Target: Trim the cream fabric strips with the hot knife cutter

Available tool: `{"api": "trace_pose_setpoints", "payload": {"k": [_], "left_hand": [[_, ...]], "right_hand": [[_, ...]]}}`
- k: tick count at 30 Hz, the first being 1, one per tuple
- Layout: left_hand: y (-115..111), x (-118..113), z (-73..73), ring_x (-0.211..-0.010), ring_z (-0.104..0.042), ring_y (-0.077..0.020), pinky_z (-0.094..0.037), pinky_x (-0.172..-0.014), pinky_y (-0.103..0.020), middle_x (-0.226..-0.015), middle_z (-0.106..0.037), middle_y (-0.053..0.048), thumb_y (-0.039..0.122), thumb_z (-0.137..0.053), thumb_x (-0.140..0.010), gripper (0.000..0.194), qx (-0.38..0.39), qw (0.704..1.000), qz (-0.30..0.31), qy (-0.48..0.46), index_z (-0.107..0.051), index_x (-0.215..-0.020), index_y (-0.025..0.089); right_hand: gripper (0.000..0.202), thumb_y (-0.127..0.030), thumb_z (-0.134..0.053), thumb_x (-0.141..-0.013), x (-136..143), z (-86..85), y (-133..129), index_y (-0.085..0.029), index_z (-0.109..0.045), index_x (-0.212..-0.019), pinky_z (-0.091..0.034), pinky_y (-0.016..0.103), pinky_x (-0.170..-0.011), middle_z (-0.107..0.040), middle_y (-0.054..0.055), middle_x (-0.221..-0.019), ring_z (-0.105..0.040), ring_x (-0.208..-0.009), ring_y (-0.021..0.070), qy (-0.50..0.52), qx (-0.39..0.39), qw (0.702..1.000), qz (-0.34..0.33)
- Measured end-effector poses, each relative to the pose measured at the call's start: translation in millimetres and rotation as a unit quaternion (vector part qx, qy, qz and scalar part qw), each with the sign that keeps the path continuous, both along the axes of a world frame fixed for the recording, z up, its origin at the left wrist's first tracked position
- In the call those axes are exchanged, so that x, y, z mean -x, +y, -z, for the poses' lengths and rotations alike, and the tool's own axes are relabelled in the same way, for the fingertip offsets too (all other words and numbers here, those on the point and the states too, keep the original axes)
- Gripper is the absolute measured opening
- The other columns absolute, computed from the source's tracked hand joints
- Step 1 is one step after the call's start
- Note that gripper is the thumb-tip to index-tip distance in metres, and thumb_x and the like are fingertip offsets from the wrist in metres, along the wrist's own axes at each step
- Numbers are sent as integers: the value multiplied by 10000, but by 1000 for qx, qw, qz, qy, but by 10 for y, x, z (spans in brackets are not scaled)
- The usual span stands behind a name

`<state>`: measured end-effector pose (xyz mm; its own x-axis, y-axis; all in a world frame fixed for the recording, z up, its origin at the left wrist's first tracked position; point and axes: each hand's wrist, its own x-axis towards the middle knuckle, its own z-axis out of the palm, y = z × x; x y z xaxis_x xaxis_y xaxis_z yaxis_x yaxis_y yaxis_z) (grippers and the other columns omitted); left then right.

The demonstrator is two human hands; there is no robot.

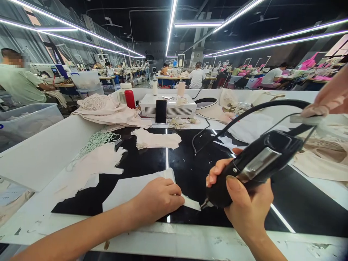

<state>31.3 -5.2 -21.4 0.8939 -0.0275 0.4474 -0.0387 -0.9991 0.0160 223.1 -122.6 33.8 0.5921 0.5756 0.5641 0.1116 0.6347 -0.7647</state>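
My left hand (pixel 160 197) is closed, fingers curled on a white fabric piece (pixel 127 188) that lies on the glossy black work surface. A narrow pale end of the fabric (pixel 192 203) sticks out to the right from under my fingers. My right hand (pixel 246 203) is wrapped round a black corded hand tool (pixel 252 165) with a silver lever on its side. Its thin metal tip (pixel 206 203) points left and meets, or nearly meets, the end of the fabric. Another person's hand (pixel 326 103) comes in at upper right, pinching something whitish by the tool's cable.
A stack of cream fabric pieces (pixel 156 139) lies ahead, with pale scraps (pixel 104 159) and green cord (pixel 99 139) at left. A phone (pixel 161 111) leans on a white vented box (pixel 176 107). The black cable (pixel 244 112) arches over the right side.
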Motion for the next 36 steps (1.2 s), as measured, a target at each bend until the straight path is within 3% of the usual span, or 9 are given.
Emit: {"api": "trace_pose_setpoints", "payload": {"k": [12,22,36], "left_hand": [[-22,-36,45,-766,-579,-155,-466,-720,-321,-872,-690,6,130,-584,-1146,345,-12,998,13,-58,-604,-807,191],[-73,-60,170,-774,-570,-155,-472,-745,-320,-866,-687,6,134,-670,-1099,322,13,997,1,-72,-590,-793,195],[-106,-63,169,-808,-594,-174,-445,-719,-345,-887,-702,-4,158,-637,-1127,287,17,998,-12,-55,-646,-844,203]], "right_hand": [[502,-422,-959,-864,-26,-60,-39,-263,-694,-1260,-630,326,-514,-732,-26,-812,-669,-604,186,11,10,999,33],[535,-397,-963,-788,39,-208,36,-258,-686,-1224,-623,321,-484,-733,-36,-751,-641,-549,183,29,18,997,62],[447,-347,-898,-880,237,-124,231,-275,-677,-1262,-613,314,-520,-714,-36,-801,-663,-579,170,11,8,999,47]]}}
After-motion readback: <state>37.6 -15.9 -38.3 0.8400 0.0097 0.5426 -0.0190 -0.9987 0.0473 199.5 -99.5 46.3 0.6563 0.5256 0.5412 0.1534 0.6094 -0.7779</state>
